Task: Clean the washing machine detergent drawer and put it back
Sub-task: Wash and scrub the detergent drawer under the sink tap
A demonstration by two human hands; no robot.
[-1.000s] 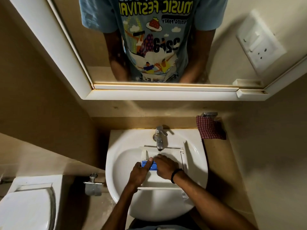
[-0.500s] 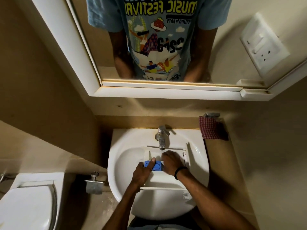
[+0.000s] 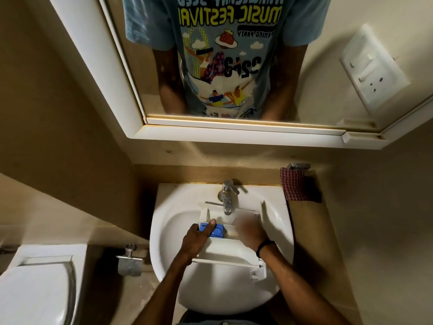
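Note:
The white detergent drawer (image 3: 230,254) lies across the white sink (image 3: 168,221), under the chrome tap (image 3: 226,195). A blue insert (image 3: 218,230) sits in its left compartment. My left hand (image 3: 199,238) grips the drawer's left side, thumb laid over the blue insert. My right hand (image 3: 249,229) is inside the drawer's right compartment, blurred by motion; whether it holds anything cannot be made out. A black band circles my right wrist.
A red checked cloth (image 3: 296,187) hangs at the sink's back right. A toilet (image 3: 35,292) stands at lower left, with a metal wall valve (image 3: 130,260) beside it. A mirror cabinet (image 3: 234,66) hangs overhead, and a switch plate (image 3: 372,66) shows in it.
My right hand has moved right and back inside the drawer and is now blurred. My left hand keeps its hold on the drawer's left side. The view has shifted slightly.

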